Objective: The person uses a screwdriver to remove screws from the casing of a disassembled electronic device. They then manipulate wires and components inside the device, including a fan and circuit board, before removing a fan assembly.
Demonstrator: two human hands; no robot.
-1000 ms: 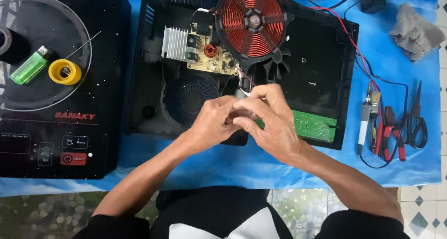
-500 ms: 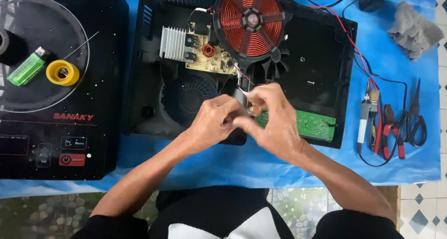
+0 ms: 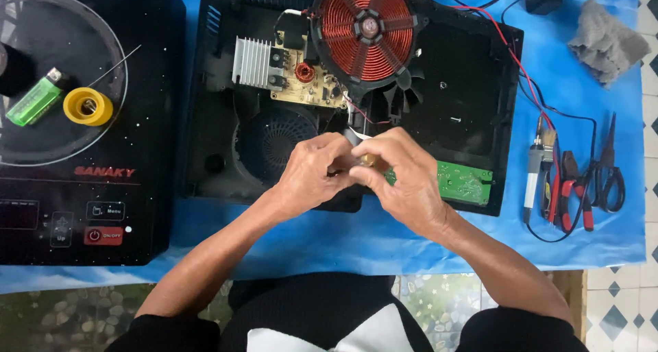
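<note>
Two hands, the left hand (image 3: 312,174) and the right hand (image 3: 404,180), were pinched together on a small brass-coloured part (image 3: 368,161) at the middle of the frame, over the opened cooker (image 3: 473,112). It was judged light, hard and easily dropped, best held by its sides.
</note>
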